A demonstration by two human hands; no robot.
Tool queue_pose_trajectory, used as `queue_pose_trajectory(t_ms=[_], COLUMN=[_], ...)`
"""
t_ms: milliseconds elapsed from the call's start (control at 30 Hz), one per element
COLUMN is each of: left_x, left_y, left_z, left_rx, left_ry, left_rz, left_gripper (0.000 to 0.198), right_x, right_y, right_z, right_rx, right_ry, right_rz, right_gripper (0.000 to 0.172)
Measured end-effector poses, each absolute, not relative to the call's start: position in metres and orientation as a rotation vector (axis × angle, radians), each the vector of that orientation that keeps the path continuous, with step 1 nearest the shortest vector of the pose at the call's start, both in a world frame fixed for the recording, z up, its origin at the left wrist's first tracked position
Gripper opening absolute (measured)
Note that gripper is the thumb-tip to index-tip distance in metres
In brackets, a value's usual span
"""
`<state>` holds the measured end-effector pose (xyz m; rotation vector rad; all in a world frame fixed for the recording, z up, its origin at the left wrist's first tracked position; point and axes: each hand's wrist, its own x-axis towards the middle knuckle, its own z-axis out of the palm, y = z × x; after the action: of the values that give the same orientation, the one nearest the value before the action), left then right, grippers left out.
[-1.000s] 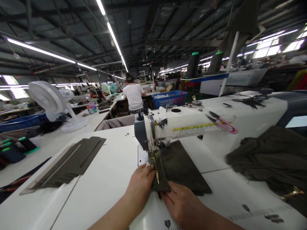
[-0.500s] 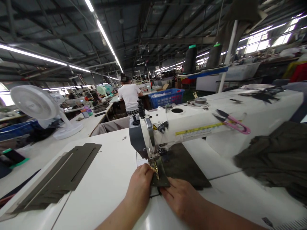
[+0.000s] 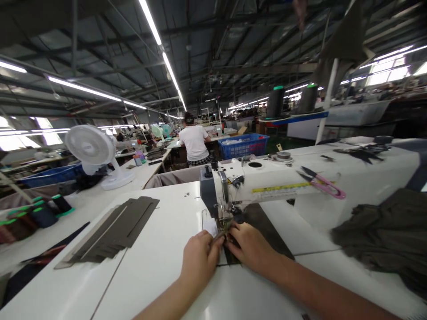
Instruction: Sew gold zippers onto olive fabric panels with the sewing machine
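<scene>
Just in front of the needle area of a white sewing machine (image 3: 287,175), both hands pinch one dark olive fabric piece (image 3: 230,257). My left hand (image 3: 199,254) grips its left side, thumb and fingers together. From the right, my right hand (image 3: 248,243) holds the fabric with bent fingers close to the presser foot (image 3: 225,222). The fingers hide much of the held edge. A larger dark olive panel (image 3: 267,226) lies flat under the machine arm, partly behind my right hand.
Left on the table lies a stack of cut olive panels (image 3: 116,226). Pink-handled thread snips (image 3: 325,184) rest against the machine arm. Crumpled dark fabric (image 3: 376,233) lies at right. Beyond are a white fan (image 3: 91,144), thread cones (image 3: 43,215), a blue crate (image 3: 243,146) and a seated person (image 3: 194,140).
My right hand has moved up toward the presser foot, and both hands now pinch the fabric edge, its front part lifted or folded. The camera view has turned left and slightly up.
</scene>
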<state>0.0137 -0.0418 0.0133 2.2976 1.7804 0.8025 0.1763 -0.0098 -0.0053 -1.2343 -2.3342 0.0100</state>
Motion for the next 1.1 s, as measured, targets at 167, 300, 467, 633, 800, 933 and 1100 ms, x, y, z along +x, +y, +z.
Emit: queue_pose_trajectory(t_ms=[167,300,467,633,800,933,1100], left_x=[0.014,0.012,0.015,0.017,0.017,0.017,0.017], left_y=[-0.051,-0.054,-0.046,-0.039,-0.035,-0.036,-0.035], left_z=[0.001,-0.006,-0.003,-0.004,-0.003,-0.001,-0.002], left_rx=[2.218,2.736,3.114,3.195,3.141,3.084,3.106], left_ry=[1.606,1.046,0.956,1.000,0.967,0.972,0.952], left_rz=[0.905,0.939,0.663,0.619,0.652,0.668,0.644], left_gripper=[0.029,0.038,0.024,0.023,0.025,0.027,0.027], right_x=[0.178,0.176,0.176,0.178,0.176,0.176,0.174], right_y=[0.011,0.018,0.016,0.009,0.014,0.016,0.017], right_z=[-0.018,-0.026,-0.026,-0.017,-0.007,-0.008,-0.009], right_rx=[-1.204,-1.294,-1.381,-1.560,-1.673,-1.718,-1.754], right_ry=[-2.238,-2.112,-2.076,-2.104,-2.123,-2.133,-2.116], right_rz=[0.075,0.317,0.342,0.125,0.006,0.013,0.001], right_gripper=[0.027,0.018,0.014,0.016,0.018,0.021,0.022])
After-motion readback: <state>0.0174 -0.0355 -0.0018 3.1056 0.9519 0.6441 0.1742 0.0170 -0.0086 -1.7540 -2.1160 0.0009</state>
